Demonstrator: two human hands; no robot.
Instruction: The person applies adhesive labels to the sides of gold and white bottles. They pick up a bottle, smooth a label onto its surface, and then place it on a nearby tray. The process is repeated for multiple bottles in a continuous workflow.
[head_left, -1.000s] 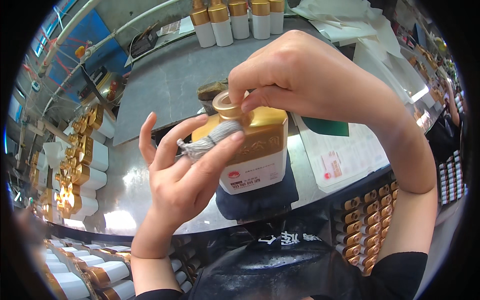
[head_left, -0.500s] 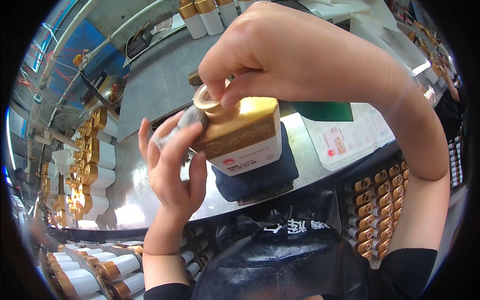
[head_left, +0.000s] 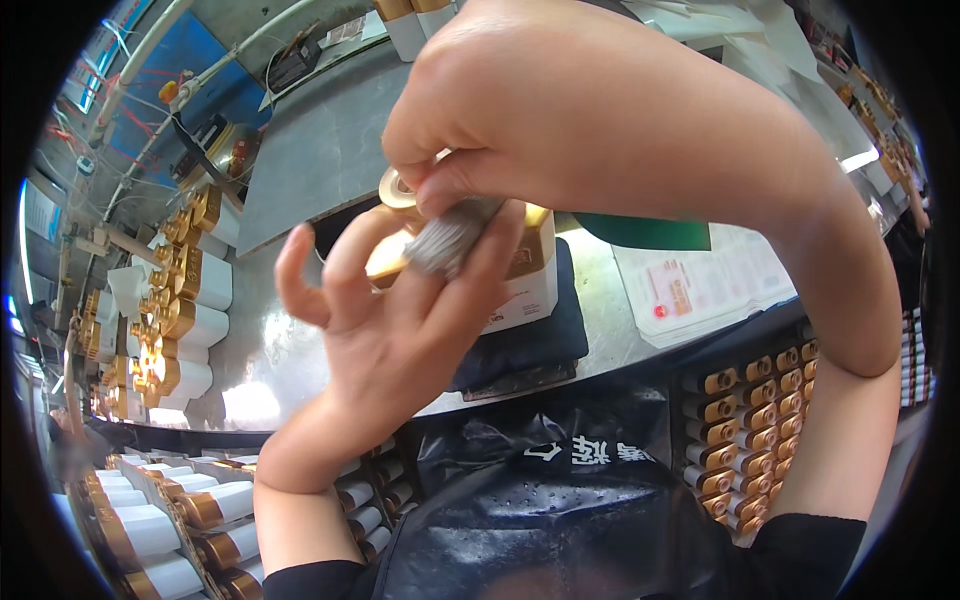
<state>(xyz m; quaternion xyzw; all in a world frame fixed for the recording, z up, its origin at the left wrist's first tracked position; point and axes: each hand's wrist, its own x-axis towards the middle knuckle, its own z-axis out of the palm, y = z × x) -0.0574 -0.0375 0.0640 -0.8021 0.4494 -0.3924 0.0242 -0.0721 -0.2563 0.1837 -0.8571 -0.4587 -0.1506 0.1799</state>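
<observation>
A squarish bottle with a gold shoulder and white body stands tilted on a folded dark cloth in front of me. My right hand reaches over from above, its thumb and fingers pinched on the bottle's gold neck. My left hand holds a grey rag between its fingers, up against the bottle's front shoulder, just below the right thumb. Its little finger sticks out. Both hands hide much of the bottle's shoulder and front.
Gold-topped white bottles stand in rows along the left of the metal table. A grey board lies behind. At right are a green sheet and printed papers. Crates of bottles flank me, lower left and right.
My left hand and the rag have moved right across the bottle's front, from the neck's left side to under my right hand. My right hand stays at the neck.
</observation>
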